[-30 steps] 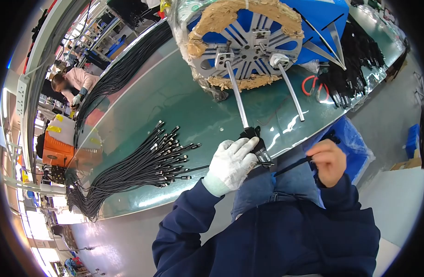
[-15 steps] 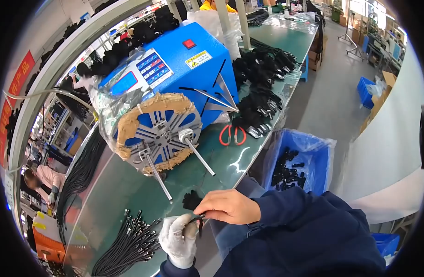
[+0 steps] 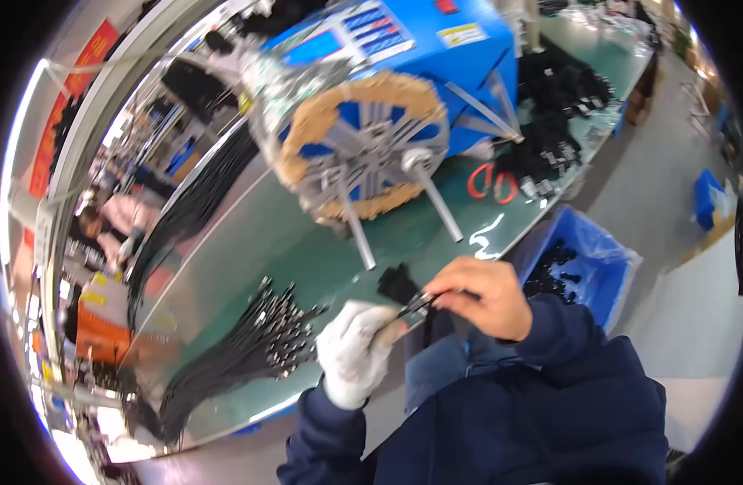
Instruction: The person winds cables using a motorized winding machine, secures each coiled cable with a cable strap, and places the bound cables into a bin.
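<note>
My left hand [image 3: 357, 349], in a white glove, is closed on a short dark cable end [image 3: 417, 305] over the table's front edge. My bare right hand [image 3: 491, 297] pinches the same piece from the other side. Something small and shiny shows on it between the two hands; blur hides the detail. Just behind the fingers a small black bundle [image 3: 397, 283] lies on the green tabletop [image 3: 307, 259]. Left of my gloved hand a fan of black cables [image 3: 226, 356] with silver connector tips is spread out.
A blue machine [image 3: 477, 65] carries a spoked wheel [image 3: 375, 141] with two metal rods reaching toward me. Red-handled scissors [image 3: 493, 184] and black cable bundles [image 3: 561, 89] lie to its right. A lined blue bin [image 3: 602, 279] holds black parts. Another person [image 3: 117, 222] sits far left.
The head view has swung, so the scene sits further right and higher for the machine. My hands have drawn slightly apart, and more of the cable piece shows between them.
</note>
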`<state>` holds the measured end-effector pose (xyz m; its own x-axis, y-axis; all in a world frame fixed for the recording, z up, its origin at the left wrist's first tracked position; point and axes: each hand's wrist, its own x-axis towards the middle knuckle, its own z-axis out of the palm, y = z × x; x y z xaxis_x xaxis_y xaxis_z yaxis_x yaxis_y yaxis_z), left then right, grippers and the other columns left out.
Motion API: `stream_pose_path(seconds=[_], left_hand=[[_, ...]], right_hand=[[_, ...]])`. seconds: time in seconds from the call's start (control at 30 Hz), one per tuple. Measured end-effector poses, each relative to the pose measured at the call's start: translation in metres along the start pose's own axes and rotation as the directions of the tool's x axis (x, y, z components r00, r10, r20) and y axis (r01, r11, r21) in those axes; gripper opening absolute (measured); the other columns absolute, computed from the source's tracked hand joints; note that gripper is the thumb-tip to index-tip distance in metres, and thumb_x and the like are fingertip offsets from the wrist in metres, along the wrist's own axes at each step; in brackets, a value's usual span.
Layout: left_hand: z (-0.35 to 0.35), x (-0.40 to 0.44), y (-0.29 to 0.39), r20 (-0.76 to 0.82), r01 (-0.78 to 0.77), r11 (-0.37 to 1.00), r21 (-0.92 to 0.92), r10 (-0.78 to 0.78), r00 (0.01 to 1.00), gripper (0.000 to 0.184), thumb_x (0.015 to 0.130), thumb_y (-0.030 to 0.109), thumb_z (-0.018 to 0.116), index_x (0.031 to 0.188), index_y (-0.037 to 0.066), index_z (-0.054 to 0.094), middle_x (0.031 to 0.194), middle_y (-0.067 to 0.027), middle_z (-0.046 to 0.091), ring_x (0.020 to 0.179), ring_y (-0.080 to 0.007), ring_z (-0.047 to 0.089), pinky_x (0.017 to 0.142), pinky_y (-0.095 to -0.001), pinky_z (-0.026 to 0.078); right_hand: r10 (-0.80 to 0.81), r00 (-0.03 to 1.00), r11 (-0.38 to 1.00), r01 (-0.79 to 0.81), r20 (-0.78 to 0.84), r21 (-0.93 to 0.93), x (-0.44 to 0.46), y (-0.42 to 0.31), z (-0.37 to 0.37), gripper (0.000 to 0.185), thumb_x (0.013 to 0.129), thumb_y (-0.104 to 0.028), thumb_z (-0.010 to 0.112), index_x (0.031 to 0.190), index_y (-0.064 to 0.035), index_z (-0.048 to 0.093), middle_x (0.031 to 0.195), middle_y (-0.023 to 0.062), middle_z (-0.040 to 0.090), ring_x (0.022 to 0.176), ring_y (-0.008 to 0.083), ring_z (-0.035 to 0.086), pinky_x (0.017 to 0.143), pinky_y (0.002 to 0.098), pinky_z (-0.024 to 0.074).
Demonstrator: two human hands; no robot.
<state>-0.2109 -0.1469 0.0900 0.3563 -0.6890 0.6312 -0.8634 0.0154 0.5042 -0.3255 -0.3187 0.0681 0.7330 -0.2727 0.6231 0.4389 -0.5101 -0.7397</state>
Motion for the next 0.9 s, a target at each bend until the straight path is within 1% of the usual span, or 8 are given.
stream_pose_path(seconds=[0.27, 0.43, 0.57, 0.63, 0.73, 0.83, 0.87, 0.9], left_hand=[[-0.005, -0.002, -0.006, 0.07, -0.058, 0.99, 0.131, 0.049, 0.996, 0.018, 0.072, 0.009, 0.07, 0.089, 0.01, 0.064, 0.075, -0.006, 0.059, 0.06, -0.0241, 0.059, 0.052, -0.0331, 0.046], [-0.001, -0.004, -0.005, 0.042, -0.092, 0.984, 0.154, 0.087, 0.995, 0.018, 0.072, 0.008, 0.07, 0.089, 0.009, 0.064, 0.075, -0.007, 0.06, 0.059, -0.024, 0.059, 0.051, -0.0323, 0.046], [-0.003, -0.002, -0.007, 0.064, -0.204, 0.967, 0.155, 0.196, 0.979, 0.021, 0.071, 0.006, 0.071, 0.09, 0.005, 0.064, 0.075, -0.0089, 0.06, 0.059, -0.0234, 0.059, 0.052, -0.0309, 0.047], [-0.002, 0.0, -0.011, 0.055, -0.239, 0.96, 0.146, 0.234, 0.971, 0.022, 0.071, 0.007, 0.071, 0.091, 0.005, 0.063, 0.074, -0.0092, 0.06, 0.06, -0.0235, 0.06, 0.052, -0.031, 0.047], [-0.004, 0.005, -0.013, 0.023, -0.143, 0.976, 0.162, 0.141, 0.99, 0.033, 0.067, 0.006, 0.07, 0.098, 0.007, 0.063, 0.079, -0.0082, 0.06, 0.063, -0.0251, 0.06, 0.054, -0.0323, 0.048], [-0.005, 0.017, -0.01, 0.024, -0.139, 0.97, 0.202, 0.137, 0.99, 0.041, 0.064, 0.006, 0.071, 0.104, 0.012, 0.064, 0.08, -0.0059, 0.06, 0.064, -0.0247, 0.06, 0.056, -0.0331, 0.048], [-0.004, 0.022, -0.009, 0.026, -0.152, 0.966, 0.21, 0.149, 0.988, 0.041, 0.064, 0.007, 0.072, 0.104, 0.012, 0.064, 0.081, -0.0053, 0.061, 0.064, -0.0241, 0.06, 0.056, -0.033, 0.048], [-0.004, 0.028, -0.006, 0.027, -0.165, 0.962, 0.219, 0.163, 0.986, 0.041, 0.064, 0.008, 0.072, 0.104, 0.013, 0.064, 0.081, -0.0046, 0.061, 0.064, -0.0236, 0.06, 0.056, -0.033, 0.048]], right_hand=[[-0.007, 0.998, 1.0, 0.008, 0.063, -0.013, 0.006, 0.003, -0.004, 0.023, 0.079, 0.0, 0.067, 0.102, -0.0012, 0.068, 0.086, 0.0096, 0.065, 0.072, 0.019, 0.062, 0.061, 0.0268, 0.0469], [0.05, 0.996, 0.999, -0.051, 0.07, 0.01, 0.007, 0.003, -0.001, 0.024, 0.078, -0.004, 0.071, 0.102, -0.0009, 0.066, 0.083, 0.0095, 0.066, 0.071, 0.0191, 0.064, 0.063, 0.0267, 0.0491], [0.087, 0.965, 0.987, -0.116, 0.246, 0.107, 0.011, 0.003, 0.004, 0.024, 0.077, -0.009, 0.073, 0.098, 0.0, 0.064, 0.081, 0.0096, 0.067, 0.067, 0.0201, 0.064, 0.062, 0.0266, 0.0486], [0.096, 0.971, 0.993, -0.108, 0.217, 0.042, 0.013, 0.002, 0.005, 0.022, 0.078, -0.011, 0.072, 0.096, -0.0011, 0.065, 0.08, 0.0099, 0.066, 0.066, 0.0207, 0.064, 0.06, 0.0282, 0.0484], [0.085, 0.978, 0.995, -0.074, 0.19, -0.064, 0.02, -0.001, 0.004, 0.017, 0.08, -0.012, 0.07, 0.094, -0.0024, 0.066, 0.079, 0.0111, 0.067, 0.068, 0.0214, 0.065, 0.059, 0.03, 0.0486], [0.148, 0.983, 0.989, -0.147, 0.106, -0.017, 0.021, 0.002, 0.003, 0.015, 0.083, -0.01, 0.066, 0.096, -0.0016, 0.066, 0.081, 0.0119, 0.068, 0.07, 0.0219, 0.067, 0.061, 0.0288, 0.0495], [0.233, 0.962, 0.971, -0.237, 0.141, 0.013, 0.024, -0.003, -0.002, 0.014, 0.085, -0.007, 0.062, 0.097, -0.0005, 0.064, 0.081, 0.0128, 0.068, 0.071, 0.0237, 0.068, 0.062, 0.0287, 0.0506], [0.224, 0.966, 0.974, -0.226, 0.131, 0.0, 0.025, -0.004, -0.004, 0.014, 0.085, -0.006, 0.061, 0.097, -0.0002, 0.064, 0.081, 0.0131, 0.068, 0.071, 0.0239, 0.068, 0.062, 0.0287, 0.0507]])
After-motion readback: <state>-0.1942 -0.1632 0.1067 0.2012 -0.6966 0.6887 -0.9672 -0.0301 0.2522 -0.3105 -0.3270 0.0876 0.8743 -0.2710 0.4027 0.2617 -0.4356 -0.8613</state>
